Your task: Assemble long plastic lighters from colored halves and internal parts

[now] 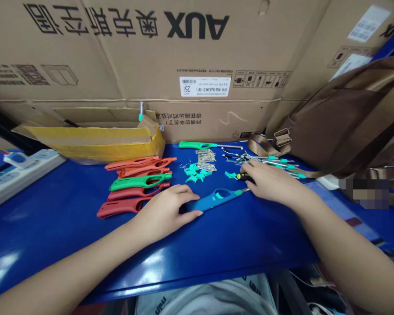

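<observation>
A blue long-necked lighter (213, 201) with a turquoise trigger and collar lies slanted on the blue table. My left hand (169, 210) grips its handle end between thumb and fingers. Just beyond the lighter's metal tip, my right hand (262, 179) is closed on the black-and-yellow handle of what looks like a screwdriver (244, 176); the rest of that tool is hidden. Small turquoise plastic parts (196, 172) and little metal pieces (206, 155) lie in heaps between and beyond my hands. Behind my right hand are metal tubes with turquoise collars (284, 160) and thin wires.
Several orange, red and green lighter shells (131, 192) lie at left. A green lighter (197, 145) rests at the back. Around them stand a yellow-taped carton (95, 142), a power strip (22, 175), a brown bag (341, 113) and a large cardboard wall (124, 57).
</observation>
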A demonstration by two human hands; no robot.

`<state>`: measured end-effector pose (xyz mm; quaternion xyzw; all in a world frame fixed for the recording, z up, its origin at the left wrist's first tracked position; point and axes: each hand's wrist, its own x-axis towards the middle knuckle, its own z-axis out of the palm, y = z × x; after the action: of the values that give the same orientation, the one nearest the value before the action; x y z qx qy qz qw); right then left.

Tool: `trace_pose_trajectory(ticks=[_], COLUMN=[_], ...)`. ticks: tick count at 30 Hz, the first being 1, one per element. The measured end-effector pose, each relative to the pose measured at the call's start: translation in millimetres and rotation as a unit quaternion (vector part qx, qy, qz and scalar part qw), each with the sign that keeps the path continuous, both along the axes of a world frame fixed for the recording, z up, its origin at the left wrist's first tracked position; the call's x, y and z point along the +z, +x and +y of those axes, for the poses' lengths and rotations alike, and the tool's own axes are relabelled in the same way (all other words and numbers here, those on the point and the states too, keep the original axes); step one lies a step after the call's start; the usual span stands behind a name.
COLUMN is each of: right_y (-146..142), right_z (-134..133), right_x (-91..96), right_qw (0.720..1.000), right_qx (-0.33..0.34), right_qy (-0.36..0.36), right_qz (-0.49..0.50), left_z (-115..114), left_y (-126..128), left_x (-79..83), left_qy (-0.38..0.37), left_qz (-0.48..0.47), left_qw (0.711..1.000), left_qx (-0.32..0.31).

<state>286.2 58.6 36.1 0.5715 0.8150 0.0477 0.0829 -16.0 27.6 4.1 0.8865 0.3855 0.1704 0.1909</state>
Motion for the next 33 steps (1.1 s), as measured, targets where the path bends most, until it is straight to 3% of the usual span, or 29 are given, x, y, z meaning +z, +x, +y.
trace_pose_trajectory(ticks=[3, 6, 9, 12, 23, 33], right_y=[-3, -4, -5, -11, -38, -46], right_z=[0, 1, 2, 2, -2, 2], right_x=[2.7, 7.1, 9.6, 8.5, -20.8, -39.8], right_qw=[1.0, 0.988, 0.934, 0.871, 0.79, 0.815], right_qx=[0.002, -0.023, -0.017, 0.03, 0.128, 0.225], right_qy=[0.023, 0.119, 0.252, 0.316, 0.248, 0.156], right_qz=[0.011, 0.093, 0.252, 0.374, 0.546, 0.511], left_z=[-1, -3, -7, -9, -10, -14], left_y=[1, 3, 5, 6, 5, 5], left_x=[-1.6, -2.0, -1.8, -0.8, 8.3, 4.9], left_qy=[0.014, 0.03, 0.033, 0.03, 0.024, 0.013], left_qz=[-0.004, -0.011, -0.009, -0.002, 0.064, 0.061], left_qw=[1.0, 0.999, 0.999, 0.999, 0.997, 0.997], left_qx=[0.004, 0.002, -0.013, -0.032, -0.035, -0.044])
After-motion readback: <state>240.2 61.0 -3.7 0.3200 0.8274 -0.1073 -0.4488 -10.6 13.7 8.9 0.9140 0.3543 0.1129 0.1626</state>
